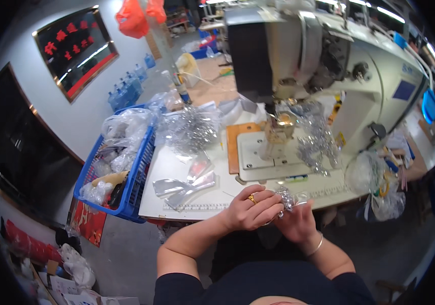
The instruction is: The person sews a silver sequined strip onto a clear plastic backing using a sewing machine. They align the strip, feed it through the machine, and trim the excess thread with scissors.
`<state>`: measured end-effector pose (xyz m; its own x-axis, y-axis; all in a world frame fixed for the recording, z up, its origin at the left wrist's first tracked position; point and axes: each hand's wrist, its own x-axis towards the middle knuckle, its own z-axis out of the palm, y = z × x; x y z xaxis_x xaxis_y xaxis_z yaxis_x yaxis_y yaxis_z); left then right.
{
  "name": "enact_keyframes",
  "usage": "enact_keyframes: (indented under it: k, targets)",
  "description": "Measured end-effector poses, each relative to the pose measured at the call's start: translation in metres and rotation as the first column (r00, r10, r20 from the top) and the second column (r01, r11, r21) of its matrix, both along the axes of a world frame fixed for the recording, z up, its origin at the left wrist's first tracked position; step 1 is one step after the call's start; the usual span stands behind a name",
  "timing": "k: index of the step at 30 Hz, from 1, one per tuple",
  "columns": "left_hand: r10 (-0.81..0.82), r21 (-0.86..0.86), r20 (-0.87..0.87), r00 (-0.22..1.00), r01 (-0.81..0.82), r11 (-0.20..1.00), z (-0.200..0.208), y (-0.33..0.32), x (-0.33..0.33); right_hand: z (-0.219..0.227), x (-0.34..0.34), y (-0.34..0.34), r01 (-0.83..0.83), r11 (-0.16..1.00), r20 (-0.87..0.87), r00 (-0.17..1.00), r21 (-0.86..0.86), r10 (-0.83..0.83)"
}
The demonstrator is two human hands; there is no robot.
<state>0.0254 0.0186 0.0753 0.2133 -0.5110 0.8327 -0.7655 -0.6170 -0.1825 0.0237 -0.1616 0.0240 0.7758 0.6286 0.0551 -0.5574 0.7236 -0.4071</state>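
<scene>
Close to my body, just off the table's front edge, my two hands meet around a small bunch of glittering silver trim (285,197). My left hand (253,209), with a gold ring, curls its fingers over the trim's left side. On the other side my right hand (299,223), with a bangle at its wrist, holds the trim, and a thin shiny strip shows by its fingertips. Ahead stands a large sewing machine (385,76); more silver trim (319,134) drapes beside its needle area. A heap of silver tinsel-like pieces (197,129) lies left of it.
Flat silver strips (187,185) lie on the white tabletop (217,190), left of my hands. A blue basket (138,188) full of plastic-wrapped items stands at the table's left edge. Clear plastic bags (380,185) hang at the right. Blue water bottles (126,89) line the wall.
</scene>
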Motion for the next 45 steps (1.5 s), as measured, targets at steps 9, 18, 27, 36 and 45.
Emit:
enact_keyframes:
  k: [9, 18, 27, 36, 45]
  targets:
    - [0.007, 0.329, 0.074, 0.997, -0.031, 0.944, -0.028, 0.027, -0.005, -0.006, 0.01, 0.012, 0.048, 0.893, 0.088, 0.996, -0.448, -0.01]
    - [0.135, -0.642, -0.344, 0.929, -0.338, 0.688, -0.092, -0.005, -0.036, -0.004, 0.025, -0.007, 0.528, 0.761, 0.589, 0.771, -0.377, -0.243]
    - [-0.991, -0.994, -0.012, 0.131, -0.113, -0.003, -0.058, -0.041, -0.022, -0.005, 0.022, 0.013, 0.585, 0.754, 0.695, 0.675, -0.3, -0.247]
    - [-0.85, -0.881, -0.291, 0.439, -0.468, 0.059, -0.072, -0.05, -0.009, -0.024, 0.028, 0.007, 0.749, 0.586, 0.816, 0.526, -0.31, -0.24]
    - [-0.77, -0.821, -0.451, 0.451, -0.548, 0.16, -0.076, -0.038, 0.006, -0.016, 0.035, 0.013, 0.391, 0.787, 0.353, 0.905, -0.476, -0.236]
